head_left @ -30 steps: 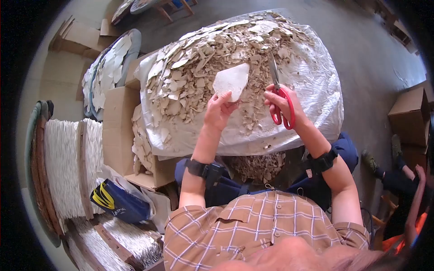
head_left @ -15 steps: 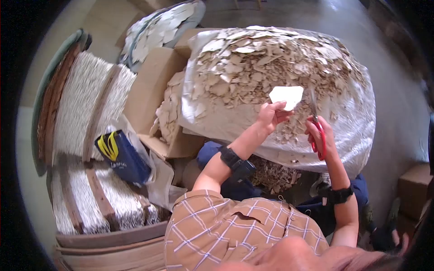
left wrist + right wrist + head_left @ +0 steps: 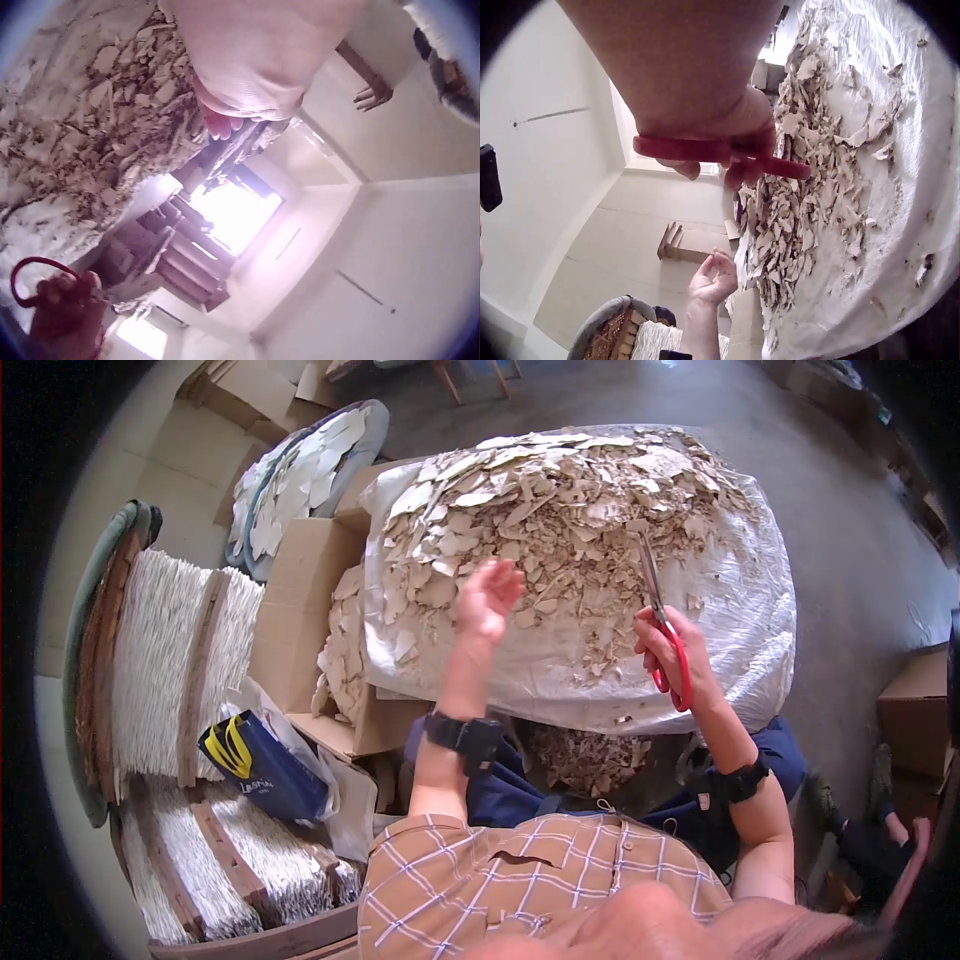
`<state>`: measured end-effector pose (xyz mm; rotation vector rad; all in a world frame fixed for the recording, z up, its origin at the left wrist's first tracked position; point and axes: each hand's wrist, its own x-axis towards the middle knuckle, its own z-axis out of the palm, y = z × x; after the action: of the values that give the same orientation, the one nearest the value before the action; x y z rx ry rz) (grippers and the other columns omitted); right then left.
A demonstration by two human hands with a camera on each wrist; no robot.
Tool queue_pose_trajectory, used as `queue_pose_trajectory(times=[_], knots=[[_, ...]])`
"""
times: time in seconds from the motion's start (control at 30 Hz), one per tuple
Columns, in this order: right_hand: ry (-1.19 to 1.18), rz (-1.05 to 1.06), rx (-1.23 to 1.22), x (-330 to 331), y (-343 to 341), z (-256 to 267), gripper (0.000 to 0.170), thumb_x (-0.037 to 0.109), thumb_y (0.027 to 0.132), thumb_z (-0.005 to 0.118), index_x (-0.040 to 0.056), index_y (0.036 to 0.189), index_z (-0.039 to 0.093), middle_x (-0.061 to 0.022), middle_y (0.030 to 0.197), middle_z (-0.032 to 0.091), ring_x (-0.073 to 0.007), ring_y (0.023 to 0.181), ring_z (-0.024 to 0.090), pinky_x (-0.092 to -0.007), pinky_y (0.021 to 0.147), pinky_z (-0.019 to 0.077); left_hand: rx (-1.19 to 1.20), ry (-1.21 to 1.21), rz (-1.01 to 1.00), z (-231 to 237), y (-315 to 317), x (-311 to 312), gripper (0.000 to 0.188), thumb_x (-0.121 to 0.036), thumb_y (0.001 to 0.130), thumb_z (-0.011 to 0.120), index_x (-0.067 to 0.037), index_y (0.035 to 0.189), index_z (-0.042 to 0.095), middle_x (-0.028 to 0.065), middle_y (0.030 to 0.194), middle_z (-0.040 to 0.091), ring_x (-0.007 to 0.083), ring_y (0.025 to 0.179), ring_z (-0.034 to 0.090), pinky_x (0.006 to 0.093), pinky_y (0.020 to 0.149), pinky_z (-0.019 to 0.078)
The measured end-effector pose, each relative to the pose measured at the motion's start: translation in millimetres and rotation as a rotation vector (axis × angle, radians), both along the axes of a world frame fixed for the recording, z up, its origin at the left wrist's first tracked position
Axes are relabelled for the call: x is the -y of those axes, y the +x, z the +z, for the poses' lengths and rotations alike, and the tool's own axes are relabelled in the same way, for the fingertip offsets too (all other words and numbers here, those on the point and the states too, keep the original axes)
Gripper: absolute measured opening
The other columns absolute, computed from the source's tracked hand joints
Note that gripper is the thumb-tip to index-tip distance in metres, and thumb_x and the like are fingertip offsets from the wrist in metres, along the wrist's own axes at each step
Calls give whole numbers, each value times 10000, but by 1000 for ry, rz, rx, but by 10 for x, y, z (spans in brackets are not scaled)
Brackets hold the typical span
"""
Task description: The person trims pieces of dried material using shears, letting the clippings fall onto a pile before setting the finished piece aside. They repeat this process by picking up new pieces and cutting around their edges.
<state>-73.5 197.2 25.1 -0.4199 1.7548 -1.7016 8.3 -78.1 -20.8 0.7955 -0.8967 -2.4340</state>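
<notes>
My right hand grips a pair of scissors by the red handles. Their metal blades point away from me over the pile, looking closed or nearly so. My left hand hovers above the left part of the heap with fingers loosely bent and nothing in it. Below both hands a heap of pale, flaky broken pieces covers a table wrapped in white plastic sheeting. In the right wrist view the red handle crosses below the wrist, and the left hand shows farther off, empty.
An opened cardboard box with larger pieces stands against the table's left side. Bundled stacks of thin white sheets and a blue bag sit further left. A round tray of flat pieces lies behind. Another person's arm appears at lower right.
The white flat piece my left hand held is gone from it, and that hand has moved left, away from the scissors. My right hand keeps its grip on the scissors. The head view has shifted.
</notes>
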Motion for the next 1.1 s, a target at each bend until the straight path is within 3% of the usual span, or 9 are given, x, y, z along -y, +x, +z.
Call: queue_pose_trajectory(times=[0.17,0.3,0.47,0.53,0.63,0.7,0.9,1.0,1.1], knots=[[44,-32,-32,-172,-49,13,233,223,810,578,33,935,529,-32,644,551,-69,497,486,-202,448,398,82,-195,-251,34,-386,-460,314,-127,866,465,-23,1161,434,125,1096,560,252,953,585,368,744,504],[34,-62,-45,-317,-100,53,237,184,797,593,19,954,527,-28,629,546,-75,498,489,-210,451,403,90,-79,-417,-57,-759,-531,318,-164,895,408,-8,1172,428,144,1105,547,279,1025,542,366,815,482],[19,-104,-11,-408,-194,37,238,159,792,597,18,971,526,-25,627,547,-81,516,511,-214,462,418,159,25,-396,-356,-1447,-703,297,-208,914,378,16,1089,464,176,1077,540,292,993,550,373,800,492],[21,-130,-32,-392,-202,63,242,146,789,602,16,978,524,-32,636,553,-86,543,528,-218,465,426,183,67,-181,-529,-1672,-702,280,-200,905,414,13,1085,438,167,926,591,292,791,620,374,612,539],[36,-132,-16,-349,-225,79,227,119,783,591,13,972,521,-46,638,555,-89,552,530,-212,454,419,251,-18,0,-557,-1803,-780,186,-226,858,516,-42,890,518,105,703,624,235,559,625,321,432,501],[45,-121,-11,-356,-226,82,226,120,785,593,17,971,517,-44,643,556,-86,541,519,-213,451,413,278,-53,50,-503,-1655,-766,160,-207,848,527,-47,865,520,96,683,620,226,534,620,309,416,492],[15,-110,-53,-350,-176,104,217,131,773,613,23,944,535,-55,636,566,-91,548,530,-224,471,419,260,-932,-124,-295,-1126,-684,143,-144,837,514,-6,833,553,65,681,596,163,542,618,253,441,499],[44,-107,-142,-280,-156,-47,237,147,755,631,16,933,547,-62,631,571,-97,560,535,-243,502,429,221,-945,-71,47,-774,-688,154,-126,843,494,-17,738,523,65,633,585,151,531,620,217,404,467],[34,-114,-215,-212,-114,-20,256,158,753,634,6,937,543,-73,641,575,-131,575,548,-256,557,445,120,-692,-61,253,-521,-668,113,-103,828,477,-6,788,518,105,736,609,186,583,632,267,509,524]])
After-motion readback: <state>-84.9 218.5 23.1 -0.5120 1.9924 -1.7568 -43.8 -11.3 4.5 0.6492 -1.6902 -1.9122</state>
